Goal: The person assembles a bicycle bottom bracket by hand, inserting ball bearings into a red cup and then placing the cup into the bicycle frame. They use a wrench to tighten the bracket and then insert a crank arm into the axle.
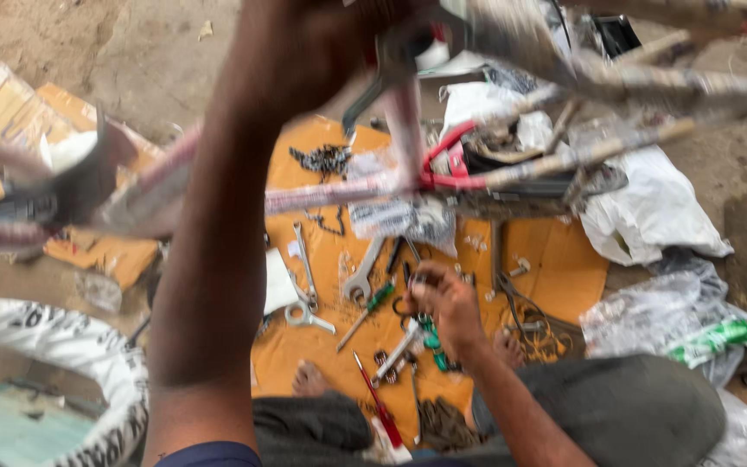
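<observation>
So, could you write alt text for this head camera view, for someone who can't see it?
Seen from above, a person's left arm holds up a blurred bicycle frame while the right hand reaches among wrenches and screwdrivers scattered on orange cardboard on dirt ground.

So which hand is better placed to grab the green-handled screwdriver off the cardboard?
Probably the right hand: it is down among the tools, close to the green-handled screwdriver on the orange cardboard. The left hand is raised high on the bike frame, far from the tools.
</observation>
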